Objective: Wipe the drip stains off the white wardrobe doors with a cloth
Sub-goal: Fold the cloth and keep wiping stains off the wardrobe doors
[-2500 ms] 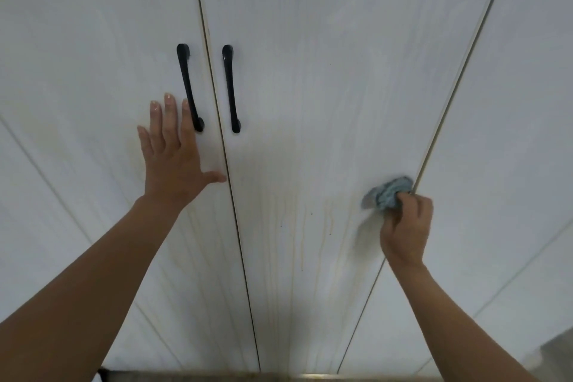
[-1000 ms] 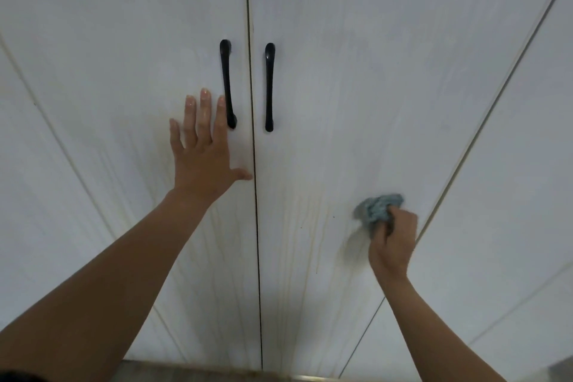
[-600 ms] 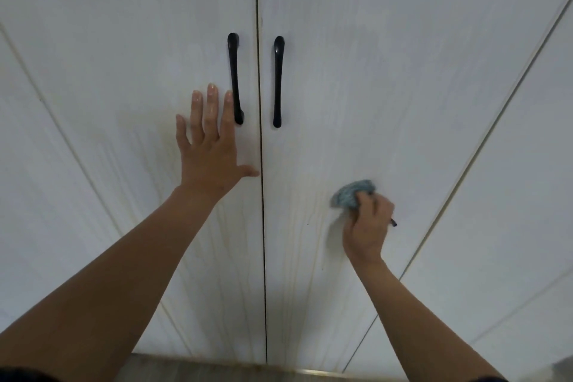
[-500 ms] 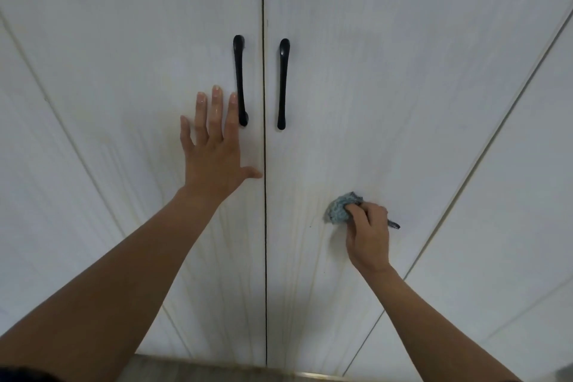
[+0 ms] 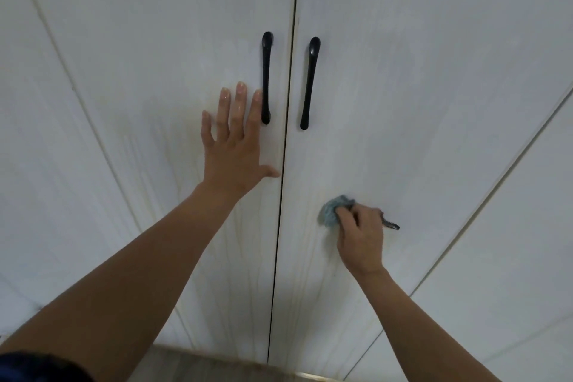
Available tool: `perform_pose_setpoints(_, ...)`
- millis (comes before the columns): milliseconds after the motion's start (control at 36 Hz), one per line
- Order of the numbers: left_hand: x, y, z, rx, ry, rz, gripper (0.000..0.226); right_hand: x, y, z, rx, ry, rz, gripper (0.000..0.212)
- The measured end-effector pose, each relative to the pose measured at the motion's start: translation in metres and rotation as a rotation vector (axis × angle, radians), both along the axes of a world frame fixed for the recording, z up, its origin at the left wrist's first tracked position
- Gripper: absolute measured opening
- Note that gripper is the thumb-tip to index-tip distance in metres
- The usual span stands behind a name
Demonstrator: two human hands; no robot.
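Observation:
Two white wardrobe doors fill the head view, the left door (image 5: 155, 40) and the right door (image 5: 418, 87), split by a dark vertical gap. Faint yellowish drip streaks (image 5: 307, 288) run down the lower part of both doors. My left hand (image 5: 232, 149) presses flat on the left door, fingers straight, its index finger beside the left black handle (image 5: 266, 77). My right hand (image 5: 359, 236) grips a bunched blue-grey cloth (image 5: 331, 211) and holds it against the right door, below the right black handle (image 5: 309, 84). A dark bit of the cloth sticks out right of the fist.
Further white panels stand at the far left (image 5: 31, 195) and far right (image 5: 511, 242), each behind a slanted seam. A strip of floor (image 5: 201, 363) shows under the doors. A dark sleeve (image 5: 37, 366) is at the bottom left corner.
My right hand has slid the cloth leftward across the right door, from near the right seam toward the centre gap. My left hand stays flat on the left door.

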State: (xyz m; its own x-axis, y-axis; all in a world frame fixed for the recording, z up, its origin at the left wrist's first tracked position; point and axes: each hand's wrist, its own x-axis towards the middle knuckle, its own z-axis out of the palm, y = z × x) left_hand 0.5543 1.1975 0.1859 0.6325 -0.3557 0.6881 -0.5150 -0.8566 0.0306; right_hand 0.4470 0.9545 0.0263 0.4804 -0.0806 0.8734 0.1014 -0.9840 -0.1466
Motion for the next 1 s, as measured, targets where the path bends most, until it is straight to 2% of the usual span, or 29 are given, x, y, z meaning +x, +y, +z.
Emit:
perform_pose_setpoints(56, 0.0, 0.001, 0.001, 0.002, 0.004, 0.005, 0.165, -0.007, -0.008, 0.0, -0.036, 0.042, 0.066, 0.021)
perform_pose_setpoints(139, 0.001, 0.002, -0.001, -0.001, 0.0, 0.014, 0.165, -0.017, -0.008, 0.03, 0.257, -0.154, 0.085, 0.026)
perform_pose_setpoints(222, 0.002, 0.001, 0.0, 0.004, 0.01, 0.008, 0.164, -0.012, -0.007, 0.066, 0.575, -0.373, -0.01, 0.03)
perform_pose_setpoints(306, 0.002, 0.001, 0.0, 0.005, 0.019, 0.005, 0.163, 0.005, 0.005, 0.075, 0.672, -0.428, -0.09, 0.03)
perform_pose_setpoints(361, 0.003, 0.002, 0.0, 0.003, 0.014, 0.006, 0.162, 0.016, 0.019, 0.07, 0.627, -0.419, -0.14, 0.028)
perform_pose_setpoints(389, 0.003, 0.002, -0.001, 0.001, 0.014, 0.007, 0.162, 0.021, 0.025, 0.064, 0.543, -0.402, -0.15, 0.025)
perform_pose_setpoints(444, 0.002, 0.003, 0.0, 0.0, 0.016, 0.01, 0.163, 0.027, 0.034, 0.046, 0.276, -0.311, -0.114, 0.022)
perform_pose_setpoints(500, 0.001, 0.002, 0.0, 0.006, 0.017, 0.011, 0.164, 0.026, 0.036, 0.021, 0.007, -0.141, -0.042, 0.023)
perform_pose_setpoints(556, 0.001, 0.002, 0.0, 0.007, 0.019, 0.009, 0.165, 0.022, 0.031, 0.004, -0.158, -0.025, 0.002, 0.024)
perform_pose_setpoints(639, 0.002, 0.002, 0.0, 0.001, 0.02, 0.007, 0.165, 0.017, 0.025, 0.011, -0.173, -0.022, 0.059, 0.018)
perform_pose_setpoints(694, 0.002, 0.002, 0.0, 0.006, 0.014, 0.008, 0.165, 0.018, 0.027, 0.038, -0.088, -0.126, 0.079, 0.012)
perform_pose_setpoints(750, 0.004, 0.003, -0.001, 0.006, 0.014, 0.007, 0.163, 0.024, 0.035, 0.072, 0.002, -0.235, 0.063, 0.018)
perform_pose_setpoints(861, 0.005, 0.004, -0.003, 0.006, 0.0, -0.001, 0.159, 0.042, 0.05, 0.112, 0.009, -0.327, 0.032, 0.018)
perform_pose_setpoints(1000, 0.005, 0.004, -0.003, -0.003, -0.008, -0.008, 0.161, 0.053, 0.065, 0.072, -0.128, -0.248, -0.007, 0.014)
